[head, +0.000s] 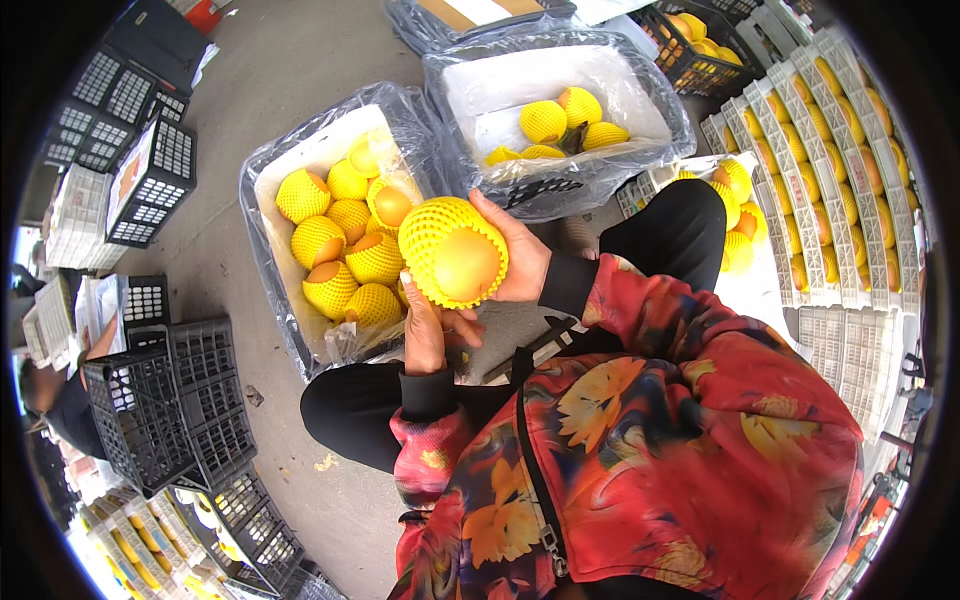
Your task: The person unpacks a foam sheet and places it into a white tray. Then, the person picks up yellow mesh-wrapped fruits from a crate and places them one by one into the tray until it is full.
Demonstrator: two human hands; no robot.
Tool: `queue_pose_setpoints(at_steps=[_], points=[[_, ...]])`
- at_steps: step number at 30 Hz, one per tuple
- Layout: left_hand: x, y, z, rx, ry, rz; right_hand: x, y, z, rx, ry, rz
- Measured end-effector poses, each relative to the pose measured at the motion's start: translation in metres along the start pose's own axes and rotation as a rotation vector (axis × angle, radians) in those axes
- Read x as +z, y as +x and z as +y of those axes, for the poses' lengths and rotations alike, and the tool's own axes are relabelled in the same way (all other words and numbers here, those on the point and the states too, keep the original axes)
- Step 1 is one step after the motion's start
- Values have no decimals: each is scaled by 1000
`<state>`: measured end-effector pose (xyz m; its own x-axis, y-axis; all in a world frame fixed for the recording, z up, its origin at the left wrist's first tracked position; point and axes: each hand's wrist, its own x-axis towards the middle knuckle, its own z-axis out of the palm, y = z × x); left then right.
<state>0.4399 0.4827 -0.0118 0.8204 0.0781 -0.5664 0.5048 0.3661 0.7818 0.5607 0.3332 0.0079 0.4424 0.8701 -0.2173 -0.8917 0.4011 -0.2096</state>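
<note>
My right hand (pixel 523 251) holds a round orange-coloured fruit (pixel 466 262) in a yellow foam net, its bare face turned up. From below, my left hand (pixel 429 326) touches the net's lower left edge with the thumb, its fingers partly under the fruit. Just beyond my hands, a crate lined with clear plastic and white sheet (pixel 264 217) holds many netted fruits (pixel 319 240). Beside it, a second lined crate (pixel 487 82) contains several more netted fruits (pixel 543 121) and a small dark brown thing, too unclear to name.
Right of my knee, netted fruits (pixel 731 202) lie in a pale container. Stacked light plastic crates of fruit (pixel 806 169) rise beyond it. A black crate of fruit (pixel 694 56) stands at the top right. Black crates (pixel 172 405) and another person (pixel 71 409) are at left.
</note>
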Motion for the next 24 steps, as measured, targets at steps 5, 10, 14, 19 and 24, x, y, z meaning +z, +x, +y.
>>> queue_pose_setpoints(at_steps=[5, 10, 14, 19, 24], points=[[51, -12, 1, 502, 318, 401, -12, -28, -8, -63, -5, 83], [79, -4, 13, 707, 166, 12, -15, -53, -21, 42, -31, 108], [91, 7, 19, 667, 177, 0, -14, -62, -35, 28, -11, 130], [102, 30, 12, 891, 440, 100, -24, -55, -57, -129, 20, 85], [92, 41, 4, 960, 802, 282, -42, -25, -156, -414, -425, 118]])
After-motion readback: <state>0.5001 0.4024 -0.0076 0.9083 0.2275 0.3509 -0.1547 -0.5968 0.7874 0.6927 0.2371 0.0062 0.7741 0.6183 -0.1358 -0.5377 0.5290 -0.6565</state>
